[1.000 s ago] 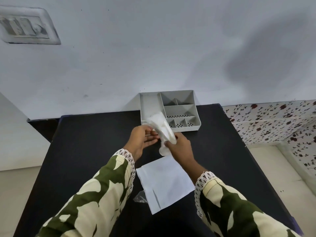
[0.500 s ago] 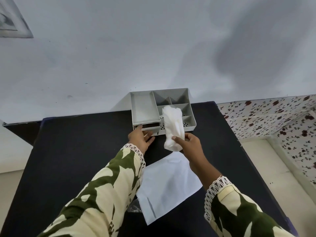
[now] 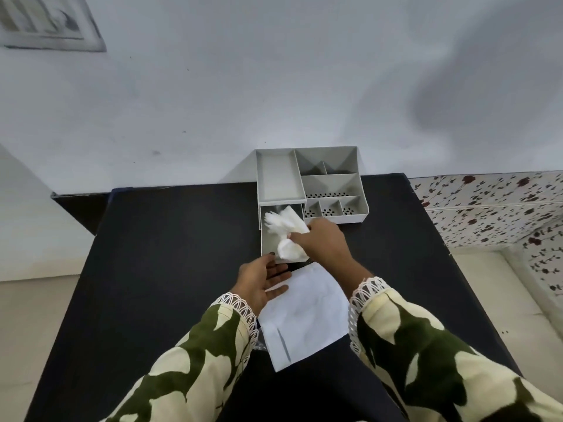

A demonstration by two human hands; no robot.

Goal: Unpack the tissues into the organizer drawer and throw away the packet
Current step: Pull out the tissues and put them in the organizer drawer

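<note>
Grey plastic organizer [image 3: 330, 185] against a pale wall [image 3: 274, 86] at the far edge of a black table [image 3: 152, 254], split into open compartments, the smaller front ones perforated at the base. Drawer [image 3: 268, 239] pulled out from under the long left compartment, toward the camera. Crumpled white tissues [image 3: 285, 231] bunched in the right hand [image 3: 323, 242], fingers clenched around the middle of the wad, held over and partly inside the open drawer, soft folds fanning toward its back. Left hand [image 3: 262, 284] just in front of the drawer, palm up, fingers spread and holding nothing, fingertips near the drawer's front edge. Flat white packet [image 3: 304, 315] on the table between the two forearms, smooth and rectangular, one corner tucked under the left hand, close to the drawer front. Scrap of clear plastic [image 3: 262, 345] peeking out at the packet's left edge. Camouflage-print sleeves [image 3: 426, 360] with lace cuffs. Floral tiles [image 3: 487, 208] at right; blurred switch plate [image 3: 45, 22] high on the wall, top left.
</note>
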